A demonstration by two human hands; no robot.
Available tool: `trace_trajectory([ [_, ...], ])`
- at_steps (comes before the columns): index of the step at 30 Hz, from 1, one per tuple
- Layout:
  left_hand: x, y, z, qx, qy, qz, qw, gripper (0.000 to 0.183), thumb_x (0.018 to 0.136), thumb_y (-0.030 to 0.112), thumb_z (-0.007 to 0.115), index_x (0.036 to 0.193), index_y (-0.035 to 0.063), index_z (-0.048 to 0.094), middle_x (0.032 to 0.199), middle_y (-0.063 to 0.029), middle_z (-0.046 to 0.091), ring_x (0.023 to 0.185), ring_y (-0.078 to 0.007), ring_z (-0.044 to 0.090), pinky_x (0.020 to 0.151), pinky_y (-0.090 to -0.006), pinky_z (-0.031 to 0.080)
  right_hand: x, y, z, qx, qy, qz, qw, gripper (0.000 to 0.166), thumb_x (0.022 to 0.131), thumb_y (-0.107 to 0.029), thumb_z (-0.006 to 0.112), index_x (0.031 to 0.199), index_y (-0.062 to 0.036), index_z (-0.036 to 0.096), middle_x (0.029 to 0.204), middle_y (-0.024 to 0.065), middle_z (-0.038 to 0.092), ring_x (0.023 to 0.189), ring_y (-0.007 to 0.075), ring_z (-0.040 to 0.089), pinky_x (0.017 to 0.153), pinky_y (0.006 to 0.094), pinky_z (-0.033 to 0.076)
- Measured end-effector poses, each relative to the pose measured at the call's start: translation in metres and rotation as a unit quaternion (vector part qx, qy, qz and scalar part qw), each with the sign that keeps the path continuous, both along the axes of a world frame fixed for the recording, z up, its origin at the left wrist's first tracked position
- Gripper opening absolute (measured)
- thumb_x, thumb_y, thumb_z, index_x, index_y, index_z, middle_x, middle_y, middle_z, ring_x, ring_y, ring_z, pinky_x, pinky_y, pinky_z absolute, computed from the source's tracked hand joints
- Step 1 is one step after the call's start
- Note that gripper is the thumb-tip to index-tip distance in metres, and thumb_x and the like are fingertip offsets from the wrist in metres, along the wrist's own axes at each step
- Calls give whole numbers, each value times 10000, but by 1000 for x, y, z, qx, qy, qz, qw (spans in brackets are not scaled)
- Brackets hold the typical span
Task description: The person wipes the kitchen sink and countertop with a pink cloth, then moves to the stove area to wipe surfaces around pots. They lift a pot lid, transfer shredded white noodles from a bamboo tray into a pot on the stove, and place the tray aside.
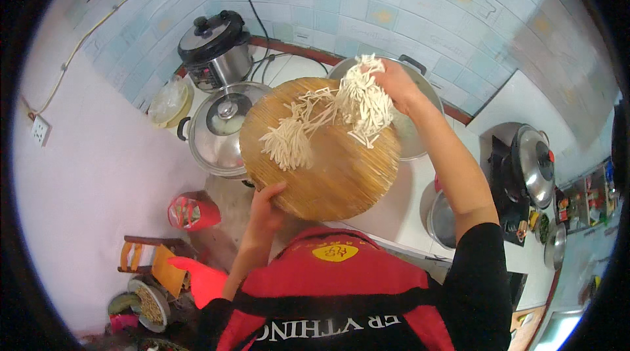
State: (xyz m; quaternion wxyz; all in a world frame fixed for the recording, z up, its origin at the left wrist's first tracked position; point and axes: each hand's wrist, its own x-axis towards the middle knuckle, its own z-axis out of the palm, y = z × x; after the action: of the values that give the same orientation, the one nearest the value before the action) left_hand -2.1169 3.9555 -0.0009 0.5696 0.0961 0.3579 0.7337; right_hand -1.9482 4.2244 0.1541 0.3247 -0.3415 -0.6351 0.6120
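Observation:
My left hand (268, 210) grips the near left rim of a round wooden board (339, 178), thumb on top. Over the board's far right edge, my right hand (397, 86) holds a bunch of raw, flour-dusted noodles (366, 97). A few strands trail from that bunch towards a second heap of noodles (290, 146) lying on the board's left part. Behind the board and my right forearm stands a wide metal pot (433, 92) without a lid on it, partly hidden. To the left, the board overlaps a lidded steel pot (211, 149).
An electric pressure cooker (214, 55) stands in the back left corner, beside a bowl with a plastic bag (170, 102). At right are a metal pot (443, 218) and a lidded wok (534, 166) on a stove. A red bag (194, 210) and small wooden chair (152, 257) are lower left.

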Motion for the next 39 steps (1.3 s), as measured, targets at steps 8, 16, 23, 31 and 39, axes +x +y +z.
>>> trace_trajectory([
  [8,0,1,10,22,-57,-19,998,487,763,53,536,1232,-18,429,1170,-139,545,1070,-285,535,943,-425,423,31,41,13,-164,202,-74,963,252,912,-161,458,1056,30,538,959,120,623,824,205,632,725,359,541],
  [16,-2,-11,14,-12,34,39,999,488,755,71,542,1226,-17,451,1164,-121,555,1070,-263,532,948,-414,407,86,75,0,-191,212,8,958,199,827,-66,492,991,43,524,850,131,611,742,218,630,646,350,550],
  [23,12,-19,30,11,140,70,988,499,738,45,547,1225,-7,451,1160,-121,556,1063,-272,535,929,-403,420,90,82,-22,4,23,-55,998,234,799,-6,474,1020,65,508,908,146,608,718,158,605,533,284,480],
  [31,23,-16,44,30,72,76,994,535,734,41,557,1251,-4,425,1183,-139,541,1073,-279,537,932,-403,428,59,128,-46,210,-112,-155,959,282,783,-124,494,993,57,547,935,216,611,866,301,598,758,392,456],
  [39,27,-14,49,43,58,86,994,560,710,-6,562,1252,-9,420,1183,-136,541,1066,-279,543,928,-400,434,92,189,-67,315,-224,-153,910,304,775,-189,482,975,18,577,1019,236,590,988,395,545,851,439,426],
])
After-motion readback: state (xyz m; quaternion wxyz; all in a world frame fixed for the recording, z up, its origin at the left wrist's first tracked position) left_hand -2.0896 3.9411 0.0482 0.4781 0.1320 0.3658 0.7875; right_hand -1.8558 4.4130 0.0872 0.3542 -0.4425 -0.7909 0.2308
